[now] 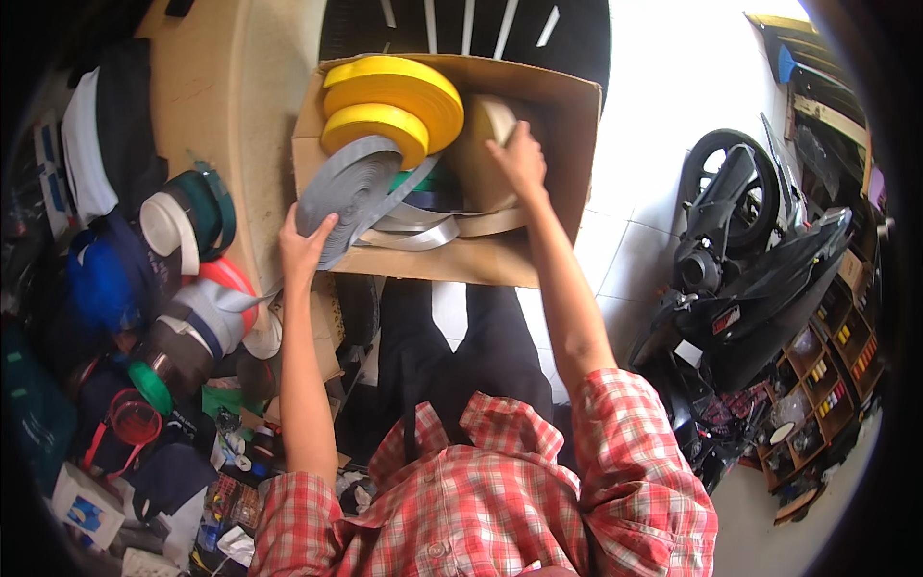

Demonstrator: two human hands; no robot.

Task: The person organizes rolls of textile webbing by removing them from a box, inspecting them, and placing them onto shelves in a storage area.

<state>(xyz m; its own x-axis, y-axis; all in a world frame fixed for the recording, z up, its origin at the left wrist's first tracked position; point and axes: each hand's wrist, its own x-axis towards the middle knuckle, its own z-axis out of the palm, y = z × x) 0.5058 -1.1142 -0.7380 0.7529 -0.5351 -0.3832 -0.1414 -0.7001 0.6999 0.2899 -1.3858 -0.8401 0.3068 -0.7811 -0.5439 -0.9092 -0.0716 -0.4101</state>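
Observation:
An open cardboard box (404,262) in front of me holds several rolls of webbing. My left hand (306,242) is closed on the near left edge of a grey webbing roll (348,197), which tilts over the box's left side with a loose end trailing right. Inside on the right, my right hand (522,163) grips a beige webbing roll (481,154) standing on edge, slightly blurred. Two yellow rolls (394,96) lie stacked at the back left. Beneath the grey and beige rolls, a green roll (415,180) and loose silvery-grey strap (413,234) show in part.
Left of the box stands a large cardboard panel (207,87). More rolls, including a white one (165,226) and a dark green one (213,207), crowd the left among assorted clutter. A motorcycle (740,260) and a wooden compartment shelf (817,385) stand to the right.

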